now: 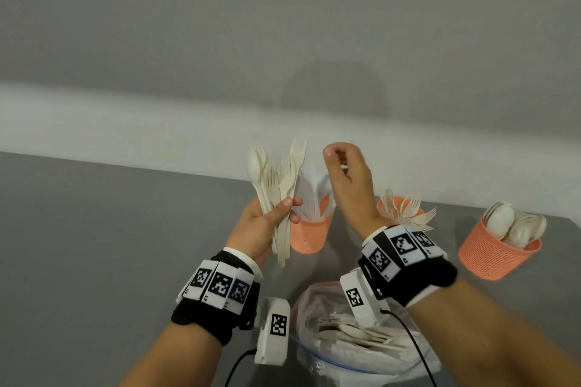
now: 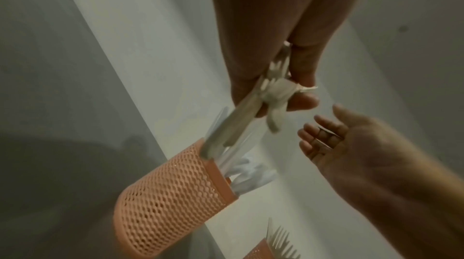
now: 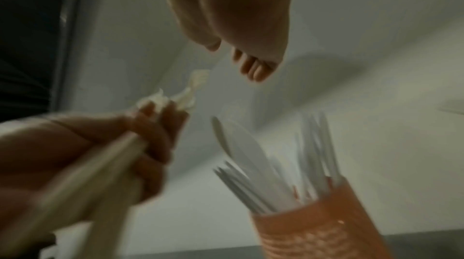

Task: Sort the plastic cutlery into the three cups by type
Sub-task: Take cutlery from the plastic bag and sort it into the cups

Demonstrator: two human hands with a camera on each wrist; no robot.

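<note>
My left hand [image 1: 290,209] grips a bundle of cream forks with a spoon [image 1: 279,179], held upright above the table; the same bundle [image 2: 273,88] shows in the left wrist view. My right hand [image 1: 338,166] hovers just right of it with relaxed fingers and holds nothing, its palm [image 2: 326,140] bare. Three orange mesh cups stand behind. The knife cup [image 1: 309,236] is under my hands, the fork cup [image 1: 390,203] is partly hidden by my right wrist, and the spoon cup [image 1: 493,258] stands at the right.
A clear plastic bag [image 1: 345,339] with more cutlery lies near the front edge between my forearms. The grey table [image 1: 94,245] stretches bare to the left. A white wall [image 1: 283,41] rises right behind the cups.
</note>
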